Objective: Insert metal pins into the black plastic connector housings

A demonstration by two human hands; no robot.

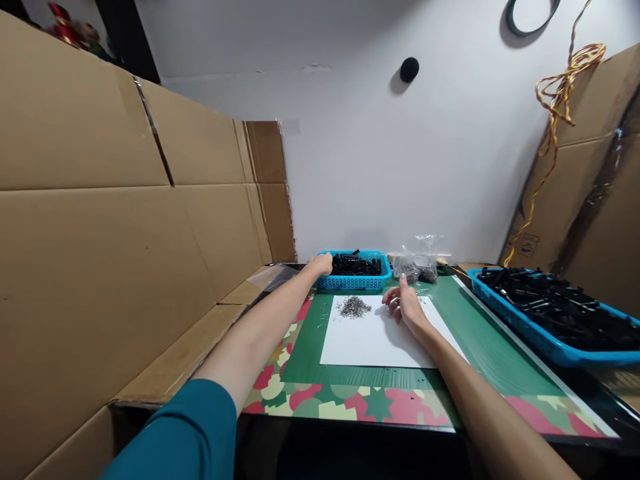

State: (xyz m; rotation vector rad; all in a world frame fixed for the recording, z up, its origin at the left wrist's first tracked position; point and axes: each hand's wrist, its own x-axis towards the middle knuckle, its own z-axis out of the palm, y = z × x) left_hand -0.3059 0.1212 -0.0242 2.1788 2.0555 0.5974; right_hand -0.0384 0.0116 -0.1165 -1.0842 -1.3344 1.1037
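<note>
My left hand [321, 263] reaches to the left end of a blue plastic basket [355, 283] at the back of the table. Black, narrow parts [356, 264] fill this basket. The fingers of that hand are turned away from me, so what they hold, if anything, is hidden. Over the right side of a white sheet of paper [370, 347] hovers my right hand [406, 308], thumb up and fingers loosely bent and apart, with nothing visible in it. A small heap of tiny shiny metal pieces [355, 307] lies on the sheet, left of my right hand.
A larger blue basket [560, 350] of black parts stands at the right. Clear plastic bags [417, 270] with small contents sit by the wall. Cardboard walls [125, 267] rise on both sides. Under the paper is a green mat [305, 350]; a yellow twisted cord [550, 127] hangs at right.
</note>
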